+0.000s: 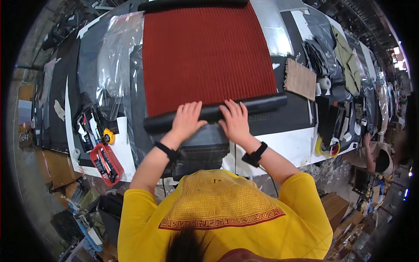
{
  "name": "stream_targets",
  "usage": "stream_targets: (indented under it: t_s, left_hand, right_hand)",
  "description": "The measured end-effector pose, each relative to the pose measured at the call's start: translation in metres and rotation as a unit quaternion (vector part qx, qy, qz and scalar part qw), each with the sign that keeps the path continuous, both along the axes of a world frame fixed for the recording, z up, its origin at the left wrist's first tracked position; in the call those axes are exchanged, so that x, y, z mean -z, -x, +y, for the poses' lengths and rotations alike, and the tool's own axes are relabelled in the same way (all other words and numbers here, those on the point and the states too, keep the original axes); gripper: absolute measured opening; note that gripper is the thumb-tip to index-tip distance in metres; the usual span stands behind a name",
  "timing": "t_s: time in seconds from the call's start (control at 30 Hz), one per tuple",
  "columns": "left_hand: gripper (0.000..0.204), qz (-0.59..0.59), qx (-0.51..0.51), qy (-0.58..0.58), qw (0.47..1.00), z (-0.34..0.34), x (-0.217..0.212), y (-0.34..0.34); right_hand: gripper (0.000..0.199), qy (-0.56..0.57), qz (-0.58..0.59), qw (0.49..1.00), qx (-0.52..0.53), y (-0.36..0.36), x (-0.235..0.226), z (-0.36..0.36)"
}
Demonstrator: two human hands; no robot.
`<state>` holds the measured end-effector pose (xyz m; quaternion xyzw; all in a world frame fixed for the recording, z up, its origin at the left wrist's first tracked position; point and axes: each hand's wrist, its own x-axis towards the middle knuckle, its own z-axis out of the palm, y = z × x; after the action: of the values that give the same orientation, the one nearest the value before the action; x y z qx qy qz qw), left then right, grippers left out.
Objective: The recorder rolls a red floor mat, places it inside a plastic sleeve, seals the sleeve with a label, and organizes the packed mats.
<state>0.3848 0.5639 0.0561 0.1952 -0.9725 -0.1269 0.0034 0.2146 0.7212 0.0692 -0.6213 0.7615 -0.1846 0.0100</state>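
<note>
A ribbed red mat (205, 52) is spread across the worktable in front of me. Along its near edge lies a black roll (267, 103), which looks like the mat's dark underside rolled up. On the left part of this roll rests my left hand (188, 118), palm down with fingers stretched over the top. My right hand (235, 120) lies on the roll's middle in the same way, its fingers extended and slightly spread. Both hands press on the roll rather than wrap round it. A second black roll (196, 4) sits at the mat's far edge.
To the left are a yellow tape measure (108, 136) and a red plastic basket (97, 153) of tools. A beige ribbed mat piece (300, 79), olive fabric (347, 61) and tape rolls (323, 147) lie on the right. Another person (382, 157) is beyond the table's right end.
</note>
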Motion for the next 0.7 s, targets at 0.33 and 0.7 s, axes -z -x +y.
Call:
stream_targets:
  t_s: [0.33, 0.7]
  left_hand:
    - [0.078, 0.064, -0.046, 0.145, 0.986, -0.044, -0.011, 0.051]
    - [0.07, 0.133, -0.007, 0.24, 0.961, -0.155, -0.018, 0.134]
  right_hand:
    - [0.041, -0.023, -0.041, 0.997, 0.064, 0.12, 0.015, -0.155]
    - [0.045, 0.032, -0.061, 0.997, -0.033, 0.198, 0.02, -0.226]
